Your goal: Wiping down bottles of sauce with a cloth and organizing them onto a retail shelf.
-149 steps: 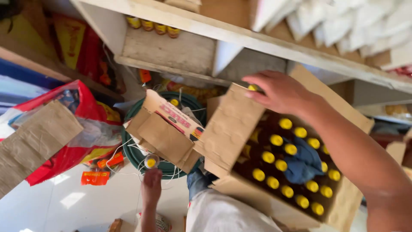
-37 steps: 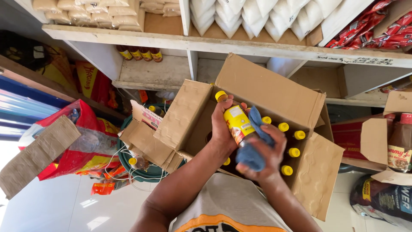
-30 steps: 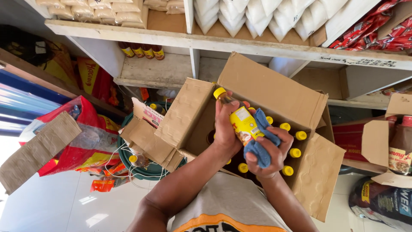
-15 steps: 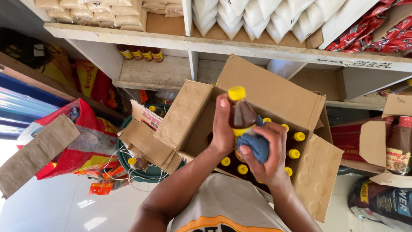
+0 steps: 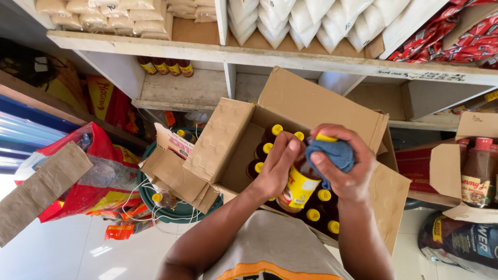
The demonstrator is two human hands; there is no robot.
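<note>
Wiping a bottle: the left hand [image 5: 277, 173] has its fingers wrapped around a brown bottle [image 5: 296, 187] with a yellow label, held tilted just above the open cardboard box [image 5: 321, 111]. The right hand [image 5: 345, 166] is clenched on a blue cloth [image 5: 332, 154], pressed over the bottle's top so that only a sliver of yellow cap shows. Judged step: cleaning a single bottle lifted from the box. The next move would call for a steady left-hand grip while the cloth travels down over the label.

Packages by place:
- Box: brown corrugated card, flaps spread open, holding rows of yellow-capped bottles [image 5: 317, 213] of the same kind.
- Smaller opened carton [image 5: 174, 168], left of the box, lying over a green basin [image 5: 179, 210].
- Upper shelf [image 5: 207, 52]: clear bags of pale grain [image 5: 93, 13] at left, white bags [image 5: 311, 18] at centre, red packets [image 5: 461, 41] at right.
- Lower left shelf compartment: a short row of brown bottles [image 5: 163, 66] with yellow labels.
- Far right: open carton holding a red-capped sauce bottle [image 5: 477, 173]; below it, a dark printed sack [image 5: 461, 243].
- Left: red and clear plastic bag [image 5: 78, 171]; loose cardboard strip [image 5: 39, 192].
</note>
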